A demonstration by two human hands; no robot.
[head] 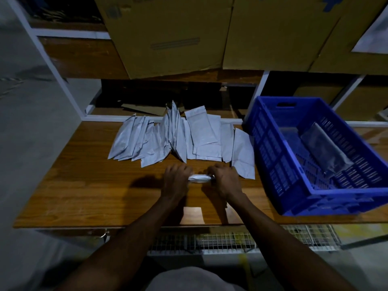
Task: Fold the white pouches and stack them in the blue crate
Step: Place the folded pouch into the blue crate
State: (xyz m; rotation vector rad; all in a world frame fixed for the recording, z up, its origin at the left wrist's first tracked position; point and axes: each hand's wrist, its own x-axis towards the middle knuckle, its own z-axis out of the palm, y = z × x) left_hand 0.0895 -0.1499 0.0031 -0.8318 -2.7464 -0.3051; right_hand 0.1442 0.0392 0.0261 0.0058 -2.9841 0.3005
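Our left hand point(176, 177) and right hand point(225, 179) each grip one end of a folded white pouch point(199, 178) on the wooden worktop point(84, 185), just left of the blue crate point(315, 160). Unfolded pouches point(184, 137) lie fanned out beyond it, left of the crate, which holds one grey pouch point(326, 151).

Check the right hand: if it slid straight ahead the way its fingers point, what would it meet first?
Probably the spread of unfolded white pouches just beyond the right hand, which grips the folded pouch; depth is uncertain.
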